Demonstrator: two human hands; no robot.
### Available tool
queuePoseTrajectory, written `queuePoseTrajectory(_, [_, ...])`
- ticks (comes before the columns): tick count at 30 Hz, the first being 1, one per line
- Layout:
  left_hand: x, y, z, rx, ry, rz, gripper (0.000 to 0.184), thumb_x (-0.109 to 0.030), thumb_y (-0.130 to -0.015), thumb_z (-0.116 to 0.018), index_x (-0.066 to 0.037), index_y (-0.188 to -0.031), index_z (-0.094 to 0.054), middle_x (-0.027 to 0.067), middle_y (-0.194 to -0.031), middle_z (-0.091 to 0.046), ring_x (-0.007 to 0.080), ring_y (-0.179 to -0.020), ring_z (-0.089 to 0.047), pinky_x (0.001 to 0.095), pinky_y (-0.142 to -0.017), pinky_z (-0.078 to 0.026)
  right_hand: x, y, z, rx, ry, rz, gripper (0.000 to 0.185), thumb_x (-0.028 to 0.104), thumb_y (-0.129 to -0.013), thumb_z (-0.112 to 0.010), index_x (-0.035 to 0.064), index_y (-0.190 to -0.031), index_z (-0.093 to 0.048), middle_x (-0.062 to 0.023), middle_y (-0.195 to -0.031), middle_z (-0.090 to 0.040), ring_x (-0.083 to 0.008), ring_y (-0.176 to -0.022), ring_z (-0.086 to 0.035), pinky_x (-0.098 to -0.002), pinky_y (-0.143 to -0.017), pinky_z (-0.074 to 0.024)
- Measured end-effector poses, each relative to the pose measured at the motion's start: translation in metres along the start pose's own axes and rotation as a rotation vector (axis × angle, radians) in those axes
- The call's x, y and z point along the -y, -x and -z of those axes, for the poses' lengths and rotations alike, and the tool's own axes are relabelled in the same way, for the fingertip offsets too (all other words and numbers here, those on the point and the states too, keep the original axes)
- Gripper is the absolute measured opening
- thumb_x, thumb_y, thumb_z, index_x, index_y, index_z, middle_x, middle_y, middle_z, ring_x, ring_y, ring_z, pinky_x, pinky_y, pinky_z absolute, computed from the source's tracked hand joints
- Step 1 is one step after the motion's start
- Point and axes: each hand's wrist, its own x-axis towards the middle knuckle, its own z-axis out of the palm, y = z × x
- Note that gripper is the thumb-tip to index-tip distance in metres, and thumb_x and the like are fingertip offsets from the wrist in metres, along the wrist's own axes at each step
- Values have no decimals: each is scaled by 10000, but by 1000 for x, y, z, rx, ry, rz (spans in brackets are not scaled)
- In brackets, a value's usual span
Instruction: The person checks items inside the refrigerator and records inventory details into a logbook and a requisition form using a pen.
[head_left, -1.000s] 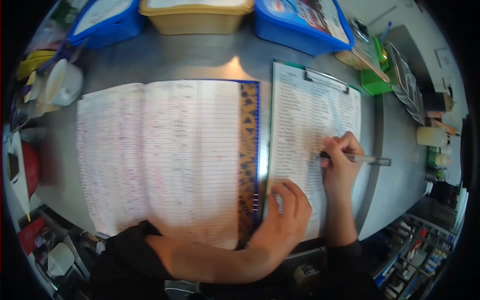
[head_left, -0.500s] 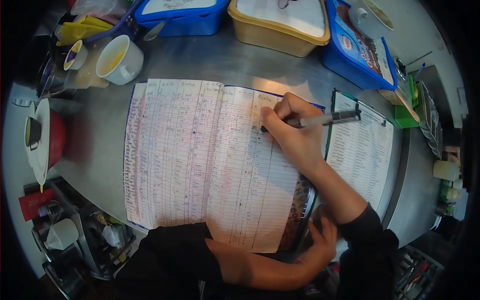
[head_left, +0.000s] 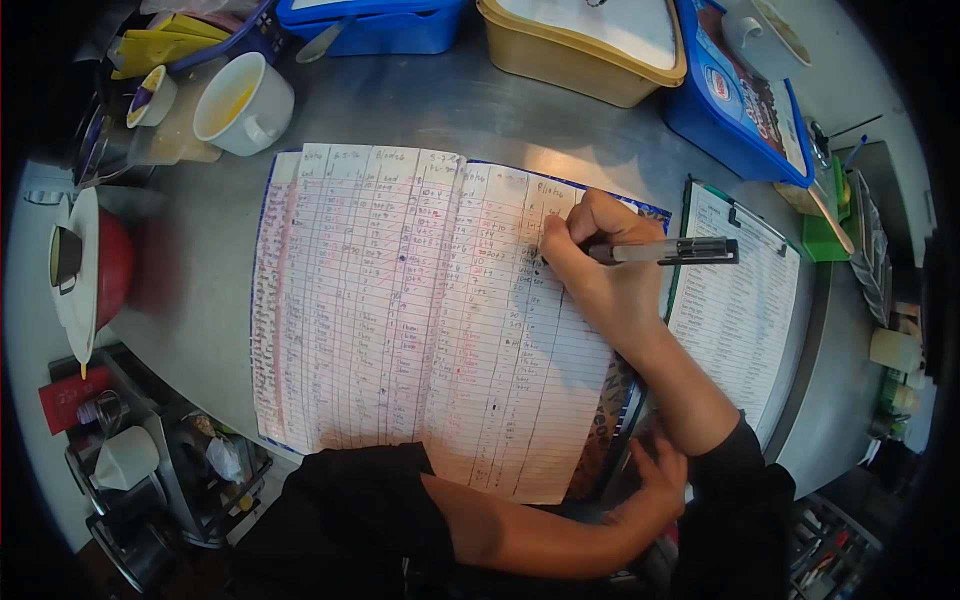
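Note:
My right hand (head_left: 610,250) grips a clear-barrelled pen (head_left: 690,250) with a dark end, its writing end down at the right page of an open notebook (head_left: 400,330). Both lined pages carry handwritten columns in dark and reddish ink. The pen's tip is hidden behind my fingers. My left forearm lies across the notebook's lower edge. At the lower right, my left hand (head_left: 655,485) rests beside the notebook with loosely bent, parted fingers and nothing visible in it. A clipboard (head_left: 740,320) with a printed list sits right of the notebook, partly behind my right arm.
Along the counter's back stand a white mug (head_left: 245,110), a blue tub (head_left: 400,35), a tan tub (head_left: 590,60) and another blue tub (head_left: 740,110). A red pot (head_left: 112,265) stands at far left. A rack (head_left: 190,470) is below left.
The view has shifted slightly, moving the notebook and tubs rightward in the picture. The pen has turned closer to level in my right hand. My left hand remains beside the notebook.

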Motion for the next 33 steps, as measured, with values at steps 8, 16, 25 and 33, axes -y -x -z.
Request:
queuePoseTrajectory(8, [5, 1, -2, -51, 4, -11, 450, -244, -741, -556, 60, -1070, -594, 234, -1053, -562, 430, -1004, -566, 454, -703, -550, 5, -2, 3, -40, -141, -69, 247, 33, -761, -623, 49, -583, -452, -18, -494, -503, -54, -417, -472, -224, -393, -350])
queuePoseTrajectory(16, [4, -2, -3, -89, -29, 9, 418, -249, -759, -514, 77, -998, -619, 242, -974, -581, 435, -930, -589, 459, -683, -549, 8, -5, 8, -88, -488, -301, 268, -1, -778, -609, 56, -589, -427, -16, -543, -516, -49, -440, -474, -188, -423, -364])
queuePoseTrajectory(25, [-18, -14, -7, -107, 98, 136, 399, -253, -744, -531, 39, -989, -646, 223, -981, -590, 427, -930, -579, 466, -639, -557, 11, -5, 6, -102, -541, -293, 285, 10, -822, -602, 72, -618, -413, -13, -554, -494, -56, -443, -448, -190, -429, -338])
queuePoseTrajectory(33, [-16, -14, -12, -141, 57, 113, 400, -245, -731, -536, 50, -977, -648, 230, -953, -596, 412, -915, -587, 464, -643, -558, 9, -5, 8, -71, -520, -306, 287, 9, -823, -590, 80, -619, -401, -19, -581, -501, -54, -463, -438, -190, -448, -325])
